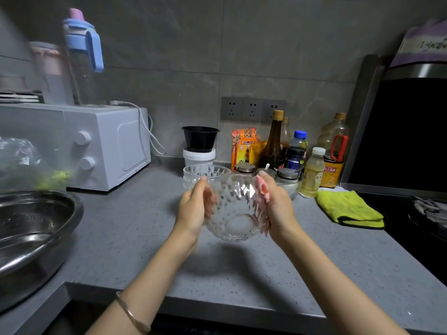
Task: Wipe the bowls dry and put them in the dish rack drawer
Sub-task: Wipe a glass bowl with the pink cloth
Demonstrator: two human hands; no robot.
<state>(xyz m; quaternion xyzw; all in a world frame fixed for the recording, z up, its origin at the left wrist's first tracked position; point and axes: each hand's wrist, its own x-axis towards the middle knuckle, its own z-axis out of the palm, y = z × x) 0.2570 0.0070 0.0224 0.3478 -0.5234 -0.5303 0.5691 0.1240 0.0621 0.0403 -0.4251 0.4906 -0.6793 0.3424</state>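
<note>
Standing at the grey surface (pixel 135 240), I see a wide steel basin (pixel 31 228) at the far left, its rim hanging over the near edge. Behind it lies a crumpled clear plastic bag (pixel 21 160) with something green inside. Next comes a white microwave (pixel 104 146) against the wall, and a blue-capped water bottle (pixel 82 44) stands on top of it. Further along, a black bowl (pixel 200 139) sits on a white tub (pixel 198 157), and just in front of those a second glass bowl (pixel 205 171) rests upright on the surface.

In the middle a person holds a cut-pattern glass bowl (pixel 235 209) between both hands, lifted clear of the surface with its shadow lying below it. The left hand (pixel 193 206) cups the bowl's left side with the thumb near the rim, and a thin bangle (pixel 131 313) circles that forearm. The right hand (pixel 278 201) cups the opposite side. The fingers (pixel 262 189) of both hands are curled round the glass and show through it, blurred. Whether the bowl is level or tipped I cannot tell.

Behind the right hand stand a cluster of sauce bottles (pixel 273 146) and lidded jars (pixel 287 174) below a row of wall sockets (pixel 252 110). To the right, a folded yellow cloth (pixel 348 209) lies flat on the surface, apart from both hands, just beside the black stove top (pixel 411 228).
</note>
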